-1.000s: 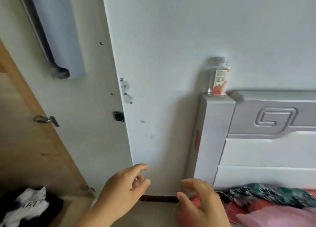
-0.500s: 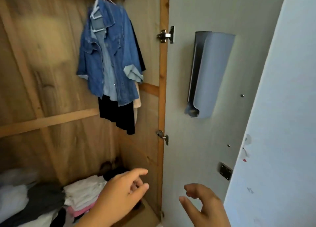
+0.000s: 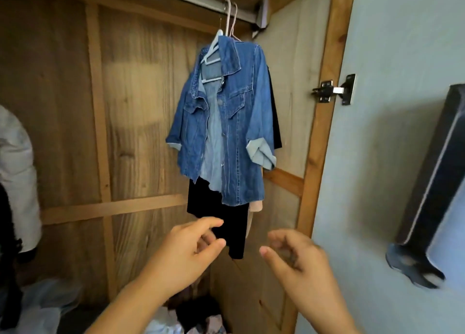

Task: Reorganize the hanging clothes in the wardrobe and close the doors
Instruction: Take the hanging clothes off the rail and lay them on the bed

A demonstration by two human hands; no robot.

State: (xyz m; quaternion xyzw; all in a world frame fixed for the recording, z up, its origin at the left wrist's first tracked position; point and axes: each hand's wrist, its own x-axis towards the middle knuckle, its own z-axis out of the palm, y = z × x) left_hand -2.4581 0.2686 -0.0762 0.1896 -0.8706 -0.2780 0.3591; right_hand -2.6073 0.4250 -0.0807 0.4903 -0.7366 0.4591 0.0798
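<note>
- Jacket (image 3: pixel 226 122) hangs on rail (image 3: pixel 201 0), far right in wardrobe, dark garment (image 3: pixel 226 223) behind.
- Left hand (image 3: pixel 181 255), right hand (image 3: pixel 299 265): near, loosely curled, empty.
- Step: reaching; next, likely grip a hanger (image 3: pixel 214 49), slide left.

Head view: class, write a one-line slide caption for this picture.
Two empty hands, left hand and right hand, reach toward a blue denim jacket hanging on a white plastic hanger inside an open wooden wardrobe.
</note>
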